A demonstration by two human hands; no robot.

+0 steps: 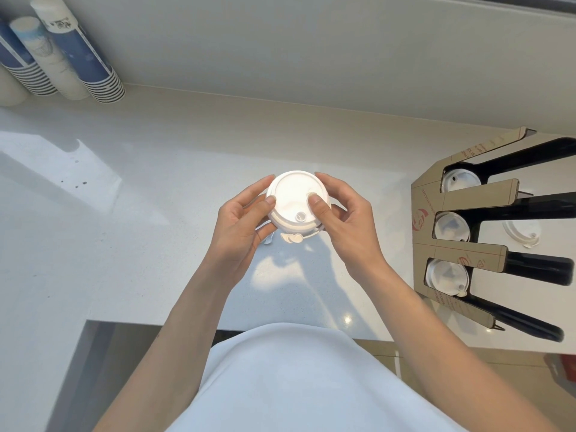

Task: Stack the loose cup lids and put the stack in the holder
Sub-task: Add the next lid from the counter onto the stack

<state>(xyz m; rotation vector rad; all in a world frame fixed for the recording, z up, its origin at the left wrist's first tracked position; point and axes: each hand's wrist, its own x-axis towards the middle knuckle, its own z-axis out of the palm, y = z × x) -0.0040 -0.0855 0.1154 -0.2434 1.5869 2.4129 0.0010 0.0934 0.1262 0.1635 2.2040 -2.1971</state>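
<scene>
Both the left hand [246, 213] and right hand [339, 213] grip the lid stack [296, 204] above the surface [124, 229]; squaring its rims seems wise before carrying it to the holder [427, 198] at far right.

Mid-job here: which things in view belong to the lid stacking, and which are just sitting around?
Part of the job:
lid stack, held by left hand and right hand
cardboard holder
loose lid beside the holder

Just there:
paper cup stacks
countertop
</scene>
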